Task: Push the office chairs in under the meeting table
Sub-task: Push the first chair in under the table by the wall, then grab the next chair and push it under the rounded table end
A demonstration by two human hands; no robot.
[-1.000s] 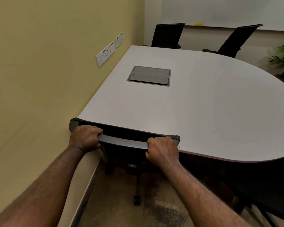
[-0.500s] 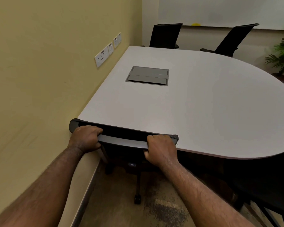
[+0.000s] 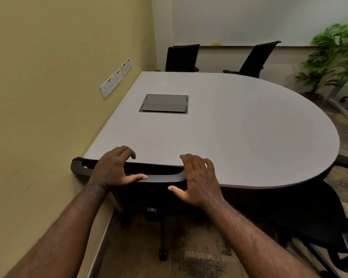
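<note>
Both hands (image 3: 117,169) (image 3: 199,181) letting go, fingers spreading apart over chair (image 3: 133,175) back (now tucked under table (image 3: 239,127)); next chair waiting.

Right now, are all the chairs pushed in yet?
Not yet. The near chair looks tucked in, its backrest against the table edge. The left hand and right hand are open over it. Still left: the chair at right, and maybe the two far chairs.

The pale grey table (image 3: 239,125) stands against the wall, with only a flat grey hatch (image 3: 164,103) set into its top.
</note>
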